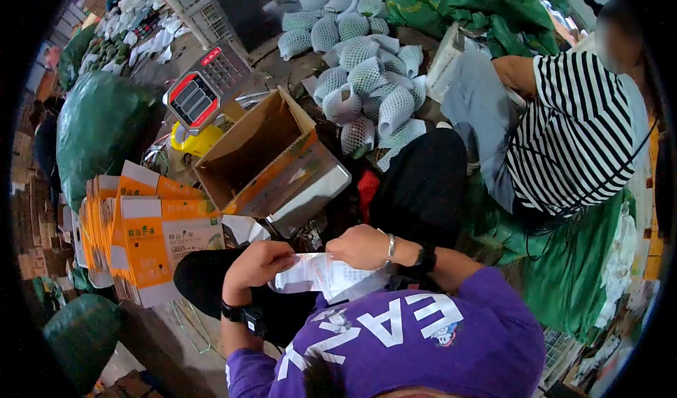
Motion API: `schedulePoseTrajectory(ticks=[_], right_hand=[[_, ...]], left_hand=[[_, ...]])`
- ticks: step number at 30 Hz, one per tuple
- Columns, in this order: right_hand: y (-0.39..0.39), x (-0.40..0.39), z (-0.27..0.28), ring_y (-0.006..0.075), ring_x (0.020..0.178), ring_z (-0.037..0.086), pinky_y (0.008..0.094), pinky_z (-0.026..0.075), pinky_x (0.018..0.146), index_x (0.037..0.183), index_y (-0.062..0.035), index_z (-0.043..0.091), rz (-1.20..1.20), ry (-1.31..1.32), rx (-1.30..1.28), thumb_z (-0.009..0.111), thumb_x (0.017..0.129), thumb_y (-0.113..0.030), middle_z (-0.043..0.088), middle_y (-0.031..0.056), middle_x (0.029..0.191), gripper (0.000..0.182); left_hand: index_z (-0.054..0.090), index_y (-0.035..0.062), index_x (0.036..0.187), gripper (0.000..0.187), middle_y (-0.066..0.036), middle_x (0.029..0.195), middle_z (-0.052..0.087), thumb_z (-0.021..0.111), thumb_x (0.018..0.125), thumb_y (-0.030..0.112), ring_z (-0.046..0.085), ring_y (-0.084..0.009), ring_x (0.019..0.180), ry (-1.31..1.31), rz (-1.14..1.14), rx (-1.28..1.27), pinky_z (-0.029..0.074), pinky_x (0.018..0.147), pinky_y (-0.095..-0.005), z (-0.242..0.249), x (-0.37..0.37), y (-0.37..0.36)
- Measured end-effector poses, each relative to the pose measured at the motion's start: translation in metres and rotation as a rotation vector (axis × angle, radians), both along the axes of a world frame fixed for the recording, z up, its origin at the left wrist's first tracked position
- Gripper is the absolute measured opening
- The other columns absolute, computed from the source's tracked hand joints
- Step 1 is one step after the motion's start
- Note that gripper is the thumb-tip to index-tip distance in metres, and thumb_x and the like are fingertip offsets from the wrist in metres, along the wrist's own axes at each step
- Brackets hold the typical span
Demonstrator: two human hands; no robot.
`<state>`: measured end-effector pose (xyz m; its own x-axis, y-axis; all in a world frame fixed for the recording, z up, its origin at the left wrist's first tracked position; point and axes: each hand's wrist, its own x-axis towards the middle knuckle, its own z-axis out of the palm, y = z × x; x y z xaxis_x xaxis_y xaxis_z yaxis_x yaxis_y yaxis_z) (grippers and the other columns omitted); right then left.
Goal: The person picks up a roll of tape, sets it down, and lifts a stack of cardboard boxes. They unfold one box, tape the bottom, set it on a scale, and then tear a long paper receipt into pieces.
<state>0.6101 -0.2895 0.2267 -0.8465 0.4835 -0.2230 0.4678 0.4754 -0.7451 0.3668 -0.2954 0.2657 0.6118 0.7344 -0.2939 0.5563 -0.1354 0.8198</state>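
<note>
My left hand [259, 262] and my right hand [358, 247] pinch a creased white printed paper strip [326, 274] between them, above my lap. The left fingers grip its left end and the right fingers its upper edge. What the print says is too small to read. Just beyond my hands, an open cardboard box [262, 160] with orange sides sits on the metal plate of a scale [310, 202]. The scale's red and grey display [206, 88] stands behind the box.
Flattened orange and white cartons [151, 236] are stacked at left, near a green sack [102, 130]. Several items in white foam net sleeves [367, 77] are piled ahead. A person in a striped shirt [575, 126] sits at right beside green sheeting [564, 278].
</note>
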Motion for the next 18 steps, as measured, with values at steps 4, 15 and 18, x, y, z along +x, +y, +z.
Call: schedulePoseTrajectory(ticks=[4,15,18], right_hand=[[0.000,0.011,0.004,0.0355,0.065,0.057,0.0452,0.043,0.056,0.078,-0.0071,0.056,-0.004,0.030,0.025,0.047,0.085,-0.027,0.057,0.0162,0.067,0.023],[0.008,0.065,0.020,0.0328,0.067,0.055,0.0392,0.044,0.061,0.080,-0.0050,0.058,-0.317,0.173,-0.121,0.051,0.083,-0.019,0.055,0.0149,0.071,0.016],[0.019,0.031,0.021,0.0320,0.078,0.054,0.0369,0.044,0.068,0.083,-0.0015,0.058,-0.164,0.500,0.197,0.051,0.083,-0.019,0.056,0.0138,0.090,0.018]], left_hand=[[0.059,0.0021,0.076,0.008,-0.014,0.065,0.055,0.060,0.074,0.009,0.054,-0.0291,0.060,0.082,0.025,-0.083,0.042,0.056,-0.0333,0.015,-0.012,0.003],[0.059,0.0003,0.082,0.010,-0.012,0.068,0.059,0.059,0.077,0.009,0.057,-0.0212,0.060,0.112,0.275,0.069,0.044,0.056,-0.0306,0.021,-0.014,0.011],[0.059,0.0017,0.081,0.010,-0.016,0.070,0.057,0.059,0.076,0.010,0.055,-0.0310,0.063,-0.026,0.079,0.115,0.044,0.057,-0.0344,0.001,0.026,0.007]])
